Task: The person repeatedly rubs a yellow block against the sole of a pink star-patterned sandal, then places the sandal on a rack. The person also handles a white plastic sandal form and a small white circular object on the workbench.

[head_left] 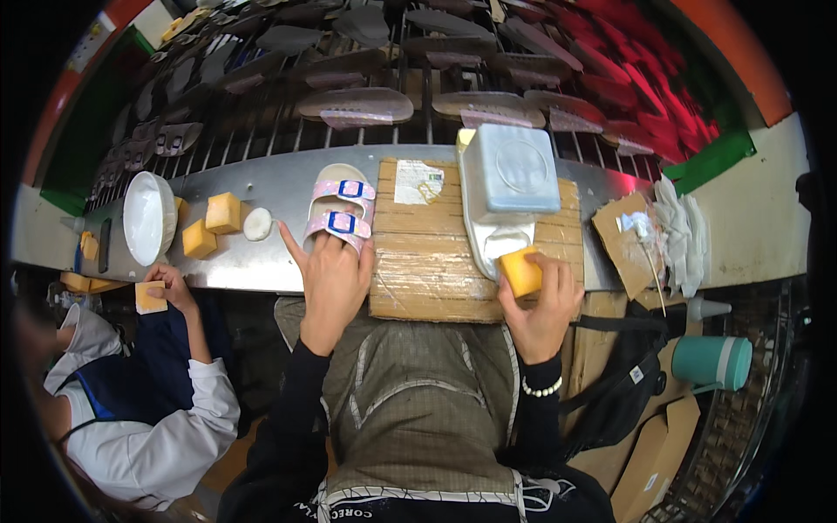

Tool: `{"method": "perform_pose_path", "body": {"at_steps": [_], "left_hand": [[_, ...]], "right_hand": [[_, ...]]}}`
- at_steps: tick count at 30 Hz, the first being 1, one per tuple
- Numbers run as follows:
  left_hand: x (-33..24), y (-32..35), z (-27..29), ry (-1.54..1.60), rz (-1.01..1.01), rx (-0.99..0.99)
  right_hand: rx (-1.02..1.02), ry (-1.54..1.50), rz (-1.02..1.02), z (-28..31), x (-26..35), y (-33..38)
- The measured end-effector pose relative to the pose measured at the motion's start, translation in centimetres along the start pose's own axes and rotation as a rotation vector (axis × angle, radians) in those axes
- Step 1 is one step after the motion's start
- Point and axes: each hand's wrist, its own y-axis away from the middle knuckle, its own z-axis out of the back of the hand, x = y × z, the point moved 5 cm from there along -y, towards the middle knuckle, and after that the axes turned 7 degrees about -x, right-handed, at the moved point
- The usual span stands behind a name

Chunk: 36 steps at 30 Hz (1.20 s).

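Note:
A pink glittery sandal (342, 207) with two straps and blue buckles lies at the left edge of a cardboard sheet. My left hand (336, 277) grips its near end, some fingers tucked under the strap, the index finger stretched out to the left. Pinched in my right hand (542, 305) is a yellow sponge block (521, 271). The sponge is at the near lip of a white open container (479, 235), whose inside looks wet. A translucent bluish plastic box (514, 170) rests upon that container.
Corrugated cardboard (427, 275) covers part of the metal worktop (261, 275). Further left are sponge blocks (223, 213), a round white pad (257, 224) and a white bowl (148, 218). A co-worker's hand (174, 292) holds another sponge. Soles fill the rack (418, 96) beyond.

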Motion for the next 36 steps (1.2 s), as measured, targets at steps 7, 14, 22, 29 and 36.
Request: {"method": "perform_pose_path", "body": {"at_steps": [7,14,22,29,36], "left_hand": [[3.8,-1.8,4.9,2.202,0.524,-0.183],[0.1,2.3,4.4,2.483,0.928,-0.096],[-3.9,6.0,6.5,2.533,0.904,0.155],[-4.4,6.6,8.0,2.718,0.842,0.263],[-3.3,7.7,6.9,2.405,0.827,0.345]], "right_hand": [[-0.062,-0.091,-0.049,-0.2,-0.7,1.1],[-0.065,-1.731,-0.914,-1.0,0.7,0.0],[-0.242,-0.869,0.441,5.3,10.9,-5.9],[-0.133,-0.877,0.603,6.3,12.7,-6.3],[-0.308,-0.752,0.539,5.7,11.2,-7.0]]}}
